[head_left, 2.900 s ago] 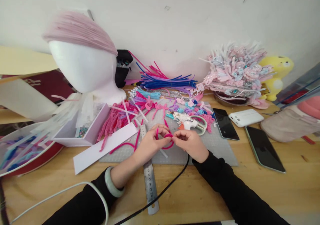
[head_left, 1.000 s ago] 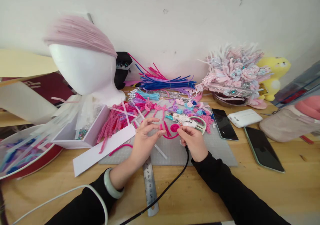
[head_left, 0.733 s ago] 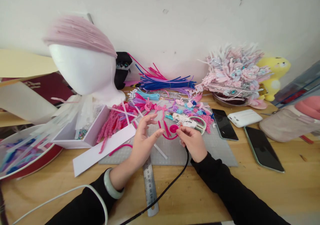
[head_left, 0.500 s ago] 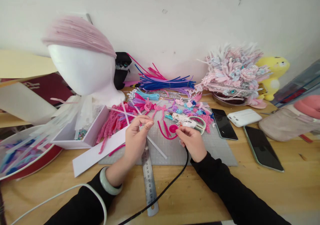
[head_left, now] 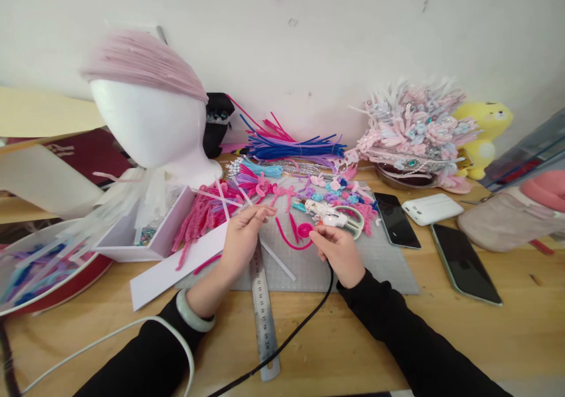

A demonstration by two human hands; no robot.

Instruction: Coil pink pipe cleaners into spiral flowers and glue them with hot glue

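Note:
My right hand point(head_left: 339, 252) pinches a bright pink chenille stem point(head_left: 291, 245) by its coiled end, a small flat spiral at the fingertips. From the spiral, the free length curves left and up. My left hand point(head_left: 245, 232) is closed in a pinch close to that free end; whether it touches the stem, or what else it holds, I cannot tell. Beneath both hands lies a grey cutting mat point(head_left: 379, 273). A steel ruler point(head_left: 265, 320) sticks out below my left hand, and a glue gun point(head_left: 324, 211) with a white body rests behind my right hand.
A white mannequin head point(head_left: 141, 126) and a bead box point(head_left: 132, 250) stand left. Pink stems point(head_left: 198, 214) lie in front of the head. Green-handled scissors point(head_left: 355, 223), phones point(head_left: 463, 261) and a decorated headpiece point(head_left: 410, 138) are right. A black cable point(head_left: 304, 323) crosses the front.
My left hand has moved slightly right and up, nearer the stem's free end. The stem's curve has shifted slightly left; my right hand keeps its pinch on the spiral.

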